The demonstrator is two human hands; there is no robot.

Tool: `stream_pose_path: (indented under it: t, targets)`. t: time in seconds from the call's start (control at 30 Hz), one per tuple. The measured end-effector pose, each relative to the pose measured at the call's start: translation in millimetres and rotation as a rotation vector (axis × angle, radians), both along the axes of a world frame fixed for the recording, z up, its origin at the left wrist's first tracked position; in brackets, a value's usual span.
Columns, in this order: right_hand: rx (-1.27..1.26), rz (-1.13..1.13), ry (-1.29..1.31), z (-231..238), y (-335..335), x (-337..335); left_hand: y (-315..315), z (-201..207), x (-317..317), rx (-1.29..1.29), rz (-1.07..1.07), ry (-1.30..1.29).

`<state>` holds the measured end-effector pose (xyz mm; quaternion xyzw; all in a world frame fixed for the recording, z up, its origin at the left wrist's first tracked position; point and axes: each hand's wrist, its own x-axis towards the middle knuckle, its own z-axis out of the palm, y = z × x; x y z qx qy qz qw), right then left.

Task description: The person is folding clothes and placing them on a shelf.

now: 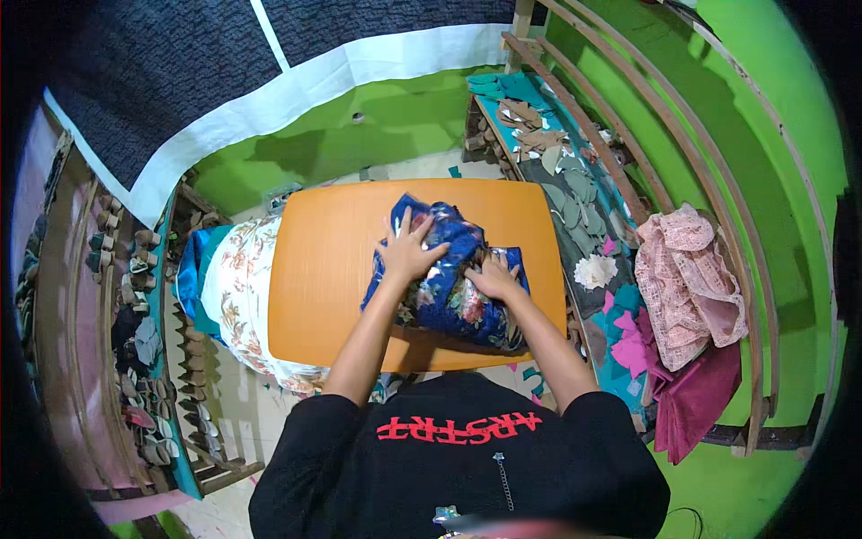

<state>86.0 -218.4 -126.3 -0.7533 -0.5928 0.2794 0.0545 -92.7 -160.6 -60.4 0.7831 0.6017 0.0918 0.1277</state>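
A bundle of dark blue floral fabric [462, 310] lies crumpled on the right half of the orange table [328, 260]. My left hand [410, 251] rests on the upper left of the bundle, its fingers spread. On the bundle's right part lies my right hand [491, 275], its fingers pointing up and to the left. Some of its fingertips press into the cloth, and whether they pinch a fold is hard to see. The fabric's lower edge comes close to the table's near side.
White floral cloth [242, 278] hangs at the table's left end. To the right, a bench [539, 157] carries cut fabric scraps. Pink lace fabric [687, 278] drapes by wooden rails [709, 153], above maroon cloth [700, 404]. Shelves with shoe-shaped pieces [135, 278] stand at left.
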Motion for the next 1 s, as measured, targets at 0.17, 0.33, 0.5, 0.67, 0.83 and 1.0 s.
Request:
stream_pose_path:
  t: [0.17,0.33,0.5,0.67,0.83,1.0]
  targets:
    - [0.219,-0.077,0.261,27,29,35,31,-17,3,-0.308,0.112,0.062]
    - [0.460,0.146,0.177,64,81,14,43,-29,-1,-0.376,0.135,-0.011]
    - [0.167,0.366,0.251,-21,121,2,50,-42,0,-0.391,0.046,-0.122]
    - [0.147,0.226,0.286,-28,109,-21,60,-55,-36,-0.375,-0.076,-0.432]
    - [0.051,0.062,0.509,-24,102,-9,-4,-28,-91,0.220,0.181,-0.721]
    - [0.049,-0.033,0.413,-60,109,5,-70,-55,-159,-1.104,0.336,-0.663]
